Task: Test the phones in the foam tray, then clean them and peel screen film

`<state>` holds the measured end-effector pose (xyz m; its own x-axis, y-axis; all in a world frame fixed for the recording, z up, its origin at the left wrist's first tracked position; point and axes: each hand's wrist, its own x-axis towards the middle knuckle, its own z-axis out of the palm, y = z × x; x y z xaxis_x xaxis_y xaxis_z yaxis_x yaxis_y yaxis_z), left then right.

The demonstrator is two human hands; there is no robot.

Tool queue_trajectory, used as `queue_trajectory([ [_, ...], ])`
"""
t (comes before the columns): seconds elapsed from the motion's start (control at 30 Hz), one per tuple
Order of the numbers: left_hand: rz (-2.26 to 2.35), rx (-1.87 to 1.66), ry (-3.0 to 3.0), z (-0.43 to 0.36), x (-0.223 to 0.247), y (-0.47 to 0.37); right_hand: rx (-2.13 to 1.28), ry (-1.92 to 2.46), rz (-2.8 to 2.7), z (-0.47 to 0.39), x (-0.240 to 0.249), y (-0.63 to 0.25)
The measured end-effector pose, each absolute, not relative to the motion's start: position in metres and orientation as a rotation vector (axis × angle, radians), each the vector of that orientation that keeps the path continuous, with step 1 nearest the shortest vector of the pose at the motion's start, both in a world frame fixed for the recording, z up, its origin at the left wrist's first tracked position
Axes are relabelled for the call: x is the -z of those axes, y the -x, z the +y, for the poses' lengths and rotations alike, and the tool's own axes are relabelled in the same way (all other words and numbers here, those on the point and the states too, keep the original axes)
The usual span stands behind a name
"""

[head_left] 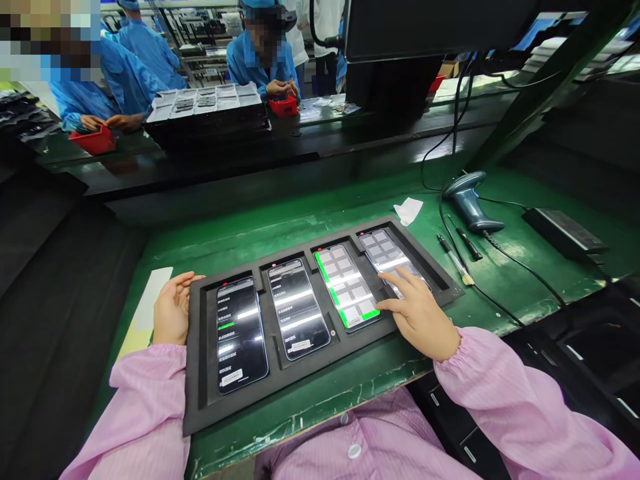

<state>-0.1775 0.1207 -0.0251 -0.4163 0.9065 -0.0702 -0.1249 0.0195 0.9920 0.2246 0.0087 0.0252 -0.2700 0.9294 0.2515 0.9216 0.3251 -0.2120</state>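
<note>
A black foam tray (pixel 200 393) lies on the green bench with several smartphones in its cutouts. At the tray's left edge my left hand (pixel 171 308) is closed, its fingers curled against the rim. My right hand (pixel 419 317) is spread over the right end, thumb and index finger stretched out, holding nothing. Its thumb is at the right edge of a phone with a grid of grey squares and green strips (pixel 345 287). The index finger reaches over the rightmost phone (pixel 383 250), partly hiding it. The leftmost phone (pixel 241 340) and its neighbour (pixel 299 307) show dark list menus.
Right of the tray are a barcode scanner (pixel 470 203), pens (pixel 465 238), cables and a black box (pixel 564 230). White paper (pixel 409 211) lies behind the tray; another sheet (pixel 150 300) is at left. A monitor (pixel 435 30) hangs above. Co-workers in blue handle red bins (pixel 95 139) opposite.
</note>
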Motion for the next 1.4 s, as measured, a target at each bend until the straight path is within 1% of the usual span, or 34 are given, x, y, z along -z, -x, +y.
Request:
queue_trajectory([
  [0.33,1.469,-1.509,-0.820,0.119,0.022,0.178,-0.066,1.746,-2.329,0.042,-0.028,-0.219],
  [0.63,1.422,-1.476,-0.934,0.118,0.031,0.188,-0.070,1.840,-2.357,0.077,-0.033,-0.210],
  [0.9,1.416,-1.487,-0.862,0.116,0.027,0.184,-0.116,1.929,-2.366,0.105,-0.038,-0.202],
  [1.17,1.423,-1.473,-0.865,0.116,0.024,0.184,-0.142,1.980,-2.349,0.123,-0.044,-0.189],
  [1.4,1.431,-1.460,-0.840,0.114,0.023,0.182,-0.226,2.125,-2.319,0.132,-0.045,-0.183],
])
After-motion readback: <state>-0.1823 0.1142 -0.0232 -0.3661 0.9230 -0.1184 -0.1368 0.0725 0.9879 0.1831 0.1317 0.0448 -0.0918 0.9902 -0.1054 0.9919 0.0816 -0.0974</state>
